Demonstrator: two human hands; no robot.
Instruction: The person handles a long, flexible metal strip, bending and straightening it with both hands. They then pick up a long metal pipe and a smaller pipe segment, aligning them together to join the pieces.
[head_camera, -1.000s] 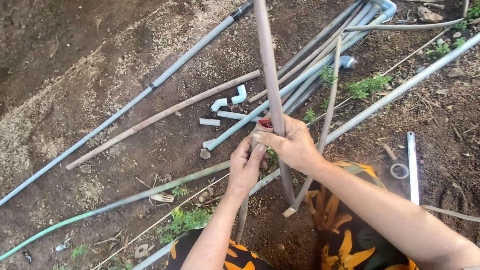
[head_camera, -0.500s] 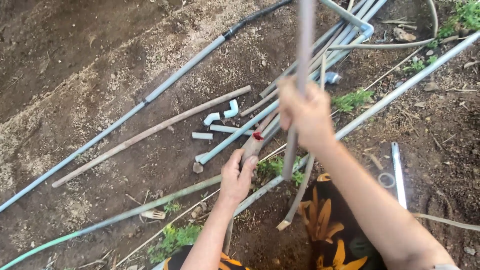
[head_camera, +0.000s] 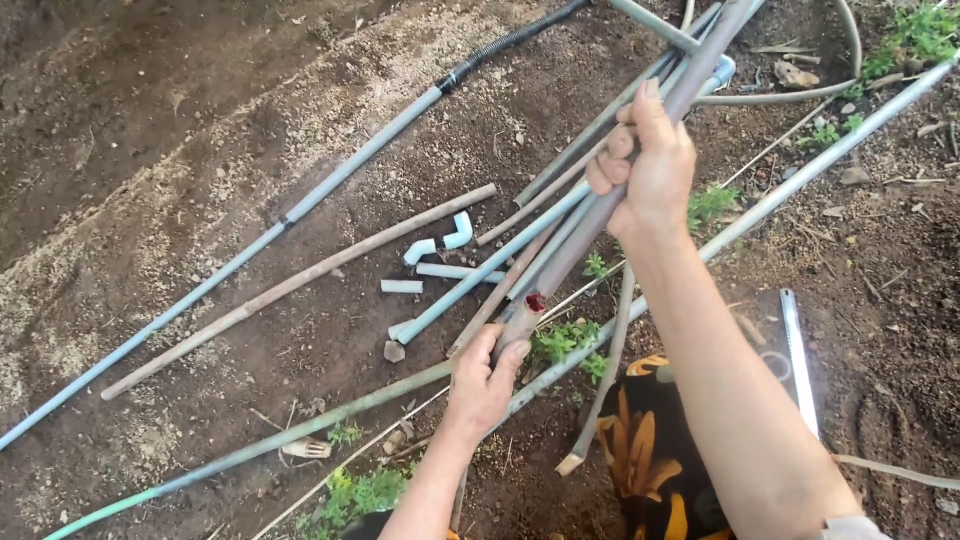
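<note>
While our right hand (head_camera: 650, 165) clasps the pipe (head_camera: 600, 215) mid-length, our left hand (head_camera: 485, 385) closes round its lower end, other pipes (head_camera: 300, 210) unhandled on soil.

One view only, head-worn, looking steeply down and slightly forward at bare soil (head_camera: 150, 150). Near range: forearms enter from the bottom edge, right hand (head_camera: 650, 165) in the upper centre-right, left hand (head_camera: 485, 385) at lower centre. The wearer's patterned garment (head_camera: 650, 450) shows at the bottom centre-right, so the camera sits almost directly above the knees. Pipes (head_camera: 330, 190) run diagonally out of frame at upper right and left edge. No second view to overlap.
</note>
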